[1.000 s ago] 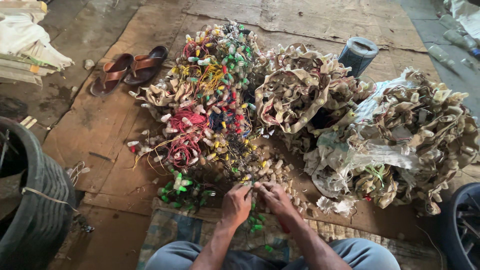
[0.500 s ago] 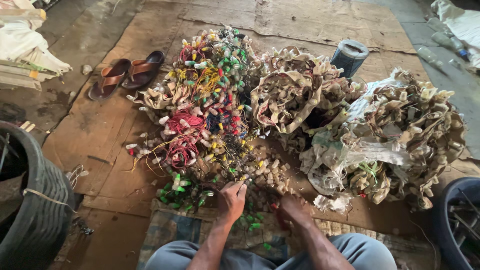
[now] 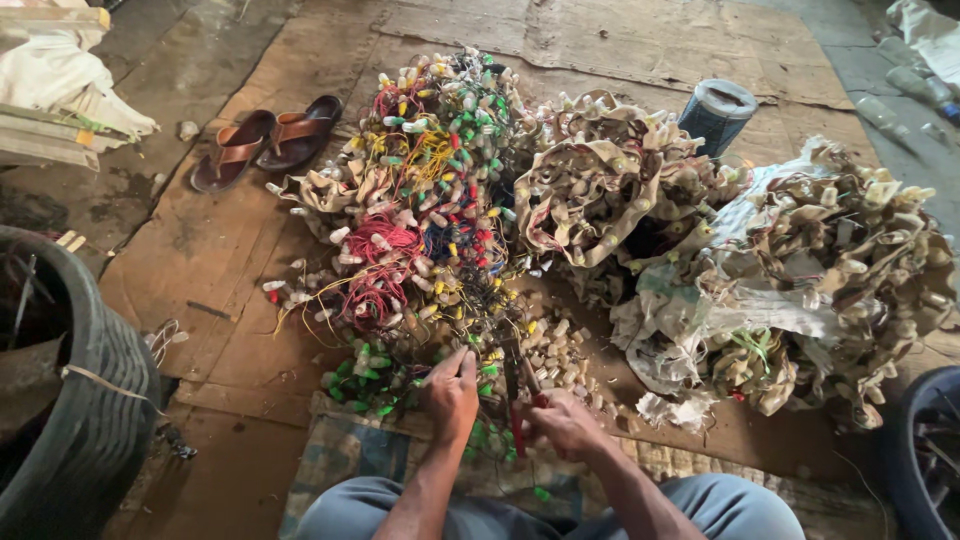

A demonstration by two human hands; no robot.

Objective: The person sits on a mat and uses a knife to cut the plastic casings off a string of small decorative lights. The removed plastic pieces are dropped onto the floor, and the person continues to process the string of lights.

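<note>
We sit on the floor (image 3: 250, 290), knees in grey trousers at the bottom edge, and both our hands are out over the near edge of a big heap of small lamp holders strung on coloured wires (image 3: 420, 210). Our left hand (image 3: 452, 392) reaches forward with the fingers curled down onto a wire at the foot of the heap — closed on it, as far as we can see. Our right hand (image 3: 568, 425) is closed around the red handles of a cutting tool (image 3: 520, 385), whose dark tip points up toward the same spot, just beside the left fingers.

Just in front of the hands lie loose pieces: a patch of green holders (image 3: 370, 385) to the left and a scatter of pale ones (image 3: 560, 345) to the right. The wired heap is red, yellow, green and blue, with white caps all over it.

To its right sit more bundles wrapped in tan strips (image 3: 590, 190), and further right another tan mass lying on a torn white sack (image 3: 690, 340). Behind them stands a dark blue cylinder (image 3: 716, 115). A pair of brown sandals (image 3: 265, 145) rests on the cardboard sheets at upper left, well apart from the heap. A black tyre (image 3: 85, 420) stands at our left — another dark round rim (image 3: 925, 460) shows at the far right edge.
</note>
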